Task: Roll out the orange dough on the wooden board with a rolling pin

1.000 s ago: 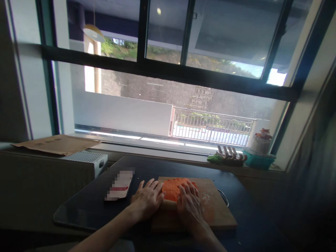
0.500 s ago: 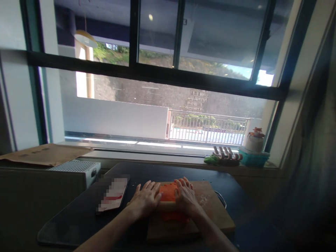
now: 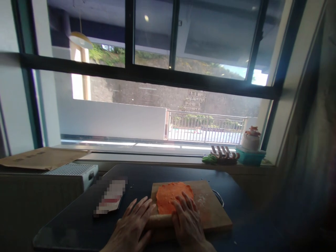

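Observation:
A sheet of orange dough (image 3: 170, 196) lies flattened on a wooden cutting board (image 3: 217, 217), with an uneven edge. Across its near side runs a pale wooden rolling pin (image 3: 160, 221), whose ends are covered by my hands. My left hand (image 3: 133, 222) rests over the pin's left end, palm down, fingers stretched forward past it. Over the right end lies my right hand (image 3: 187, 218), also flat, its fingertips above the right part of the dough. Neither hand wraps its fingers round the pin.
White flour (image 3: 201, 200) dusts the board's right side, near a metal handle (image 3: 218, 197). A blurred-out flat package (image 3: 111, 197) lies on the dark table (image 3: 78, 217) at left. A teal box (image 3: 250, 155) and a dark rack (image 3: 224, 155) stand on the windowsill.
Both hands have drawn back toward me with the rolling pin, from the middle of the dough to its near side. More of the orange sheet now shows beyond the pin.

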The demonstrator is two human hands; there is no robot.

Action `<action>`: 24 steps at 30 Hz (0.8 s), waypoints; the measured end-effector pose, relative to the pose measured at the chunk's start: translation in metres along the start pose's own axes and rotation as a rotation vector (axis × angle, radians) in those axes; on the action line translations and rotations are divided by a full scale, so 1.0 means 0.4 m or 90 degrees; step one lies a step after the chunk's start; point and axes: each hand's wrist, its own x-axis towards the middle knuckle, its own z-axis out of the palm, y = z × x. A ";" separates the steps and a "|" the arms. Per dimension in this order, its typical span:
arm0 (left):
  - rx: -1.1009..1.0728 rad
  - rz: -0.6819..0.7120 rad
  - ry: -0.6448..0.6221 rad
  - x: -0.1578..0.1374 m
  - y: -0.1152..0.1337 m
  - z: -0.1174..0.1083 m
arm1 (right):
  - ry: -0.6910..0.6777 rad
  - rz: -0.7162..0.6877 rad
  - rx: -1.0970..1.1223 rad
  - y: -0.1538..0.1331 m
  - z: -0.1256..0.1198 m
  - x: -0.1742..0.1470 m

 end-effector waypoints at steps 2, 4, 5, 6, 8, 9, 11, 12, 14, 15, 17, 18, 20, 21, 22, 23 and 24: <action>-0.010 -0.023 0.008 0.020 -0.020 -0.001 | 0.003 0.012 -0.001 0.020 0.014 0.032; -0.021 -0.054 0.013 0.054 -0.030 -0.011 | -0.018 0.038 -0.007 0.046 0.027 0.088; -0.025 -0.063 0.014 0.073 -0.031 -0.017 | -0.035 0.055 -0.010 0.059 0.032 0.121; -0.027 -0.066 0.016 0.090 -0.030 -0.023 | -0.054 0.073 -0.012 0.073 0.035 0.155; -0.028 -0.061 0.016 0.114 -0.025 -0.029 | -0.087 0.103 -0.013 0.098 0.035 0.218; -0.029 -0.055 0.014 0.121 -0.022 -0.031 | -0.105 0.112 -0.011 0.110 0.030 0.245; -0.038 -0.048 0.009 0.125 -0.013 -0.035 | -0.150 0.116 -0.006 0.129 0.016 0.286; -0.042 -0.047 0.008 0.126 -0.007 -0.037 | -0.175 0.112 -0.009 0.137 0.008 0.301; -0.037 -0.050 0.009 0.128 0.010 -0.045 | -0.212 0.102 -0.031 0.151 -0.004 0.321; -0.027 -0.052 0.013 0.133 0.021 -0.049 | -0.221 0.099 -0.046 0.156 -0.008 0.328; -0.001 -0.048 0.012 0.151 0.047 -0.054 | -0.220 0.102 -0.066 0.164 -0.005 0.338; 0.008 -0.044 0.002 0.164 0.059 -0.055 | -0.215 0.107 -0.066 0.166 0.001 0.341; 0.016 -0.054 -0.028 0.197 0.078 -0.050 | -0.200 0.114 -0.055 0.169 0.016 0.345; 0.018 -0.075 -0.044 0.214 0.084 -0.047 | -0.191 0.115 -0.047 0.170 0.024 0.345; 0.022 -0.107 -0.057 0.231 0.087 -0.044 | -0.183 0.116 -0.038 0.170 0.031 0.344; 0.029 -0.144 -0.066 0.247 0.088 -0.041 | -0.177 0.116 -0.029 0.171 0.037 0.342; 0.039 -0.178 -0.076 0.260 0.089 -0.040 | -0.172 0.116 -0.021 0.171 0.041 0.337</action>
